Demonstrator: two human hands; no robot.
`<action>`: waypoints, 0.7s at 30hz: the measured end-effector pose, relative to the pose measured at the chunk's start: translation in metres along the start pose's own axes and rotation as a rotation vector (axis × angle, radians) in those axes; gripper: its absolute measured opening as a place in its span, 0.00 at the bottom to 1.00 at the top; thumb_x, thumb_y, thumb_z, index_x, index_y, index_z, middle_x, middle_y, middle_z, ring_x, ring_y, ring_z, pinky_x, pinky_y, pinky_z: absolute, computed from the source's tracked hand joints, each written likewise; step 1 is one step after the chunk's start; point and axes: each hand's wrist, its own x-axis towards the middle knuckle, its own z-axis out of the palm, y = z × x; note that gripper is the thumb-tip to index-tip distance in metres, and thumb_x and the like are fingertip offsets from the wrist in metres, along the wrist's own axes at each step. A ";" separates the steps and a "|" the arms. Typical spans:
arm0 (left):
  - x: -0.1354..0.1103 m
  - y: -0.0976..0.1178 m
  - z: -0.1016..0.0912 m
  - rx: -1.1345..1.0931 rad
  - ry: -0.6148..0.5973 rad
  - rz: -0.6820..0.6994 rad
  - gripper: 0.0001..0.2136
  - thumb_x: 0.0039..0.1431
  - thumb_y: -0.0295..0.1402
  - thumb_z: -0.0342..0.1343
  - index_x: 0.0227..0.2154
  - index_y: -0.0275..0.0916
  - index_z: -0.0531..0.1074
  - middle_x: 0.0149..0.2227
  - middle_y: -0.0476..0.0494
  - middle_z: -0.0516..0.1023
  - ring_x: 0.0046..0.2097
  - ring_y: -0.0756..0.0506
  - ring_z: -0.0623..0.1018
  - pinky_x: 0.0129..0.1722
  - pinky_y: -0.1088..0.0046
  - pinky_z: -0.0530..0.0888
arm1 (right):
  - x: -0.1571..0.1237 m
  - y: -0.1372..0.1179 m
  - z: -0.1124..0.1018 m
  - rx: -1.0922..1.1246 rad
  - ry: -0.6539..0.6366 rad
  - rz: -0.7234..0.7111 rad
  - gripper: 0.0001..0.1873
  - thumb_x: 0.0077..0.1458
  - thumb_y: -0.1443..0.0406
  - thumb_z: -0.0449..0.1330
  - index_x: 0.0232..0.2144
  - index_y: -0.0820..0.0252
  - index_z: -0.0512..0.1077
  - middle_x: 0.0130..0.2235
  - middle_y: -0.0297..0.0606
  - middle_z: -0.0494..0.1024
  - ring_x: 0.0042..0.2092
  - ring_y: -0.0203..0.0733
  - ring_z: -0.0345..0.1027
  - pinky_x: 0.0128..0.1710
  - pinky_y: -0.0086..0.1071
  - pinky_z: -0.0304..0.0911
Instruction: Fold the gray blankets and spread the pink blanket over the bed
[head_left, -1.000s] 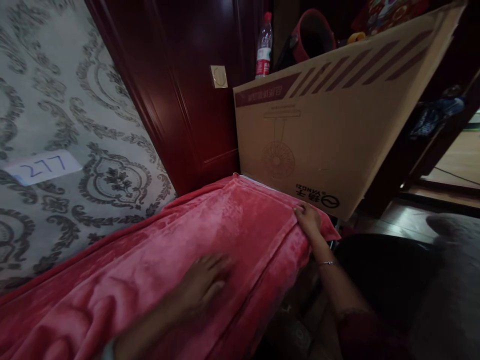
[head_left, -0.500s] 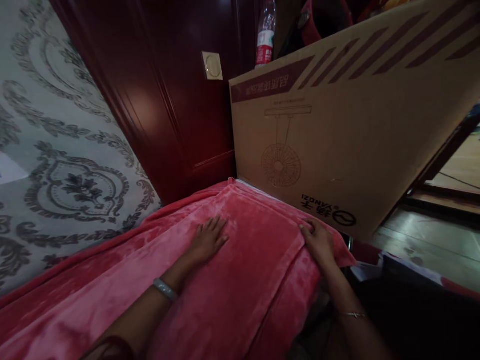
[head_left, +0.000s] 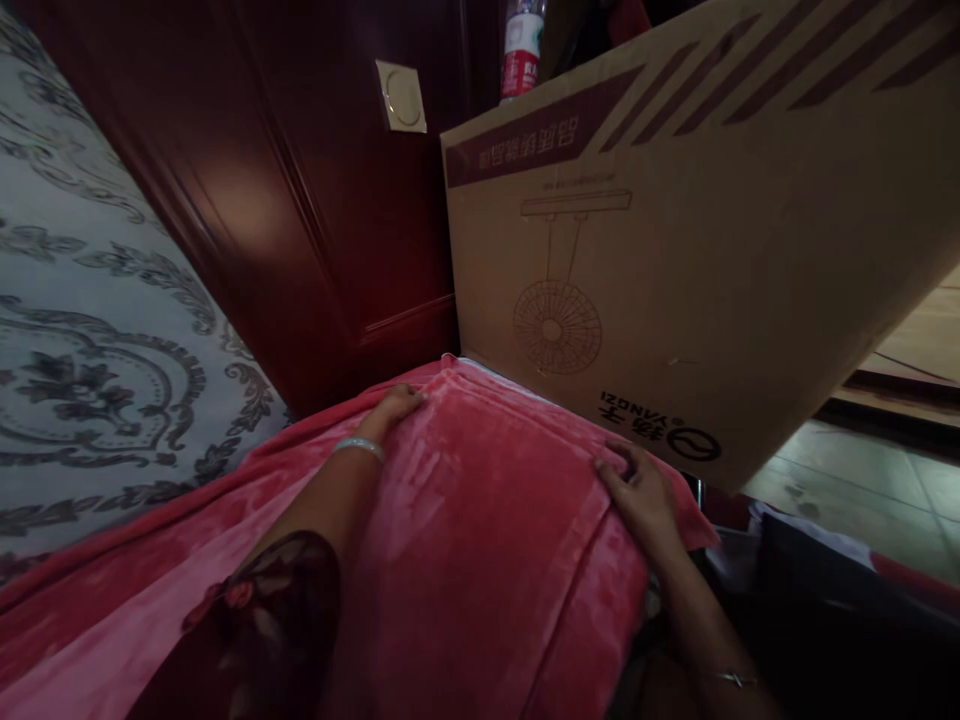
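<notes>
A pink plush blanket [head_left: 480,520] covers a raised surface in front of me. My left hand [head_left: 396,404] reaches to its far left corner by the dark wooden panel, fingers curled over the blanket's edge. My right hand [head_left: 643,495] lies on the blanket's right corner, fingers bent and pressing the fabric down beside a large cardboard box [head_left: 675,240] printed with a fan drawing.
Patterned grey wallpaper [head_left: 97,340] runs along the left. A dark red wooden panel [head_left: 300,200] with a pale switch plate [head_left: 401,96] stands behind. A plastic bottle [head_left: 520,50] stands behind the box. Tiled floor [head_left: 855,480] shows at right.
My left hand has slid forward across the blanket from its middle to the far left corner. My right hand has stayed on the right corner. The view has moved closer to the box.
</notes>
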 end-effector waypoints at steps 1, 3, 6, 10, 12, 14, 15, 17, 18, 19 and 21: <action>0.004 0.003 0.008 -0.032 -0.023 -0.001 0.09 0.50 0.34 0.65 0.33 0.35 0.78 0.28 0.42 0.80 0.35 0.39 0.80 0.36 0.67 0.76 | 0.000 0.000 0.000 -0.004 0.003 0.005 0.34 0.45 0.44 0.56 0.47 0.60 0.77 0.34 0.42 0.81 0.24 0.43 0.63 0.27 0.37 0.60; 0.009 0.007 0.024 -0.076 -0.056 0.003 0.08 0.53 0.32 0.63 0.36 0.36 0.78 0.32 0.41 0.82 0.36 0.41 0.80 0.37 0.68 0.76 | 0.001 0.001 0.001 -0.001 0.004 0.007 0.35 0.44 0.45 0.56 0.48 0.59 0.76 0.39 0.43 0.81 0.26 0.43 0.64 0.28 0.37 0.61; 0.010 0.008 0.043 -0.151 -0.034 0.025 0.10 0.55 0.30 0.60 0.40 0.35 0.77 0.39 0.39 0.82 0.40 0.42 0.80 0.42 0.68 0.76 | 0.000 0.001 0.001 0.016 0.011 -0.004 0.36 0.44 0.47 0.56 0.51 0.59 0.75 0.42 0.44 0.81 0.29 0.44 0.67 0.30 0.37 0.63; 0.006 0.008 0.049 -0.241 0.004 0.023 0.11 0.54 0.31 0.61 0.40 0.33 0.75 0.35 0.38 0.81 0.37 0.42 0.79 0.40 0.66 0.76 | -0.001 0.000 -0.001 0.023 0.009 0.003 0.37 0.45 0.49 0.56 0.54 0.61 0.73 0.35 0.41 0.79 0.28 0.45 0.65 0.31 0.38 0.62; 0.005 0.014 0.044 -0.281 0.014 0.028 0.08 0.52 0.31 0.61 0.35 0.35 0.75 0.29 0.41 0.79 0.34 0.42 0.78 0.36 0.67 0.75 | -0.002 -0.005 -0.004 0.075 0.016 -0.017 0.35 0.45 0.50 0.56 0.52 0.61 0.73 0.36 0.42 0.79 0.31 0.46 0.67 0.34 0.39 0.64; 0.004 0.023 0.035 -0.323 0.037 0.052 0.06 0.49 0.30 0.61 0.32 0.37 0.73 0.27 0.45 0.76 0.32 0.44 0.76 0.34 0.68 0.74 | -0.005 -0.013 -0.007 0.139 0.055 -0.052 0.32 0.45 0.51 0.56 0.50 0.61 0.74 0.40 0.44 0.79 0.34 0.47 0.69 0.37 0.40 0.65; 0.004 0.028 0.028 -0.343 0.050 0.070 0.07 0.47 0.29 0.62 0.31 0.38 0.73 0.26 0.47 0.75 0.31 0.45 0.75 0.34 0.69 0.74 | -0.008 -0.019 -0.010 0.165 0.089 -0.077 0.31 0.46 0.51 0.57 0.50 0.60 0.73 0.42 0.44 0.80 0.35 0.46 0.69 0.38 0.40 0.66; 0.000 0.036 0.010 -0.381 0.061 0.110 0.09 0.45 0.28 0.62 0.31 0.39 0.72 0.27 0.50 0.74 0.30 0.46 0.74 0.34 0.70 0.74 | -0.019 -0.036 -0.015 0.192 0.167 -0.158 0.28 0.50 0.53 0.57 0.51 0.60 0.73 0.45 0.44 0.79 0.37 0.46 0.70 0.40 0.40 0.67; -0.003 0.039 -0.001 -0.398 0.059 0.129 0.10 0.43 0.28 0.62 0.32 0.39 0.72 0.28 0.50 0.74 0.31 0.47 0.74 0.34 0.70 0.74 | -0.027 -0.047 -0.017 0.197 0.202 -0.223 0.27 0.51 0.54 0.57 0.51 0.59 0.72 0.47 0.44 0.79 0.40 0.47 0.71 0.42 0.41 0.67; -0.008 0.041 -0.014 -0.413 0.055 0.144 0.12 0.42 0.28 0.61 0.33 0.40 0.73 0.29 0.50 0.75 0.31 0.47 0.74 0.35 0.70 0.74 | -0.037 -0.059 -0.020 0.203 0.222 -0.287 0.26 0.53 0.55 0.58 0.52 0.58 0.72 0.49 0.43 0.78 0.43 0.47 0.72 0.45 0.41 0.67; -0.022 0.043 -0.042 -0.437 0.036 0.168 0.16 0.40 0.27 0.61 0.37 0.41 0.74 0.32 0.50 0.76 0.33 0.46 0.76 0.36 0.70 0.75 | -0.061 -0.083 -0.027 0.209 0.240 -0.439 0.23 0.55 0.58 0.58 0.52 0.57 0.72 0.52 0.42 0.77 0.51 0.48 0.71 0.52 0.42 0.64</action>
